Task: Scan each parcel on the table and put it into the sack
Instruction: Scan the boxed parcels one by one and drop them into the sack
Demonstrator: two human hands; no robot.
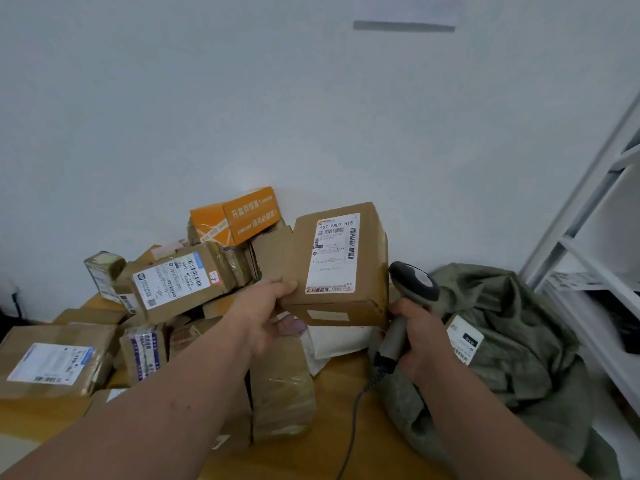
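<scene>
Two bare forearms reach in from the near edge over a wooden tabletop (pixel 332 407).

Parcel (pixel 341 268): plain brown cardboard box, held up clear of the tabletop and tilted, its broad face toward the camera. White shipping label with barcodes and the print "507 P802 H18"; a small blank sticker on the near lower face.

Left hand (pixel 266 317): fingers curled round the parcel's lower left corner, thumb on the front face, fingertips beneath.

Right hand (pixel 424 336): closed round the grey handle of a barcode scanner (pixel 414 284); scanner head just beside the parcel's right edge; coiled cable trailing toward the near edge.

Sack (pixel 512 341): grey-green cloth, crumpled, at the right, tagged, just beyond the right hand.

Other parcels (pixel 180 282): heaped at the left and far side, an orange box (pixel 239 214) on top against the wall. White shelving (pixel 595 237) at far right.
</scene>
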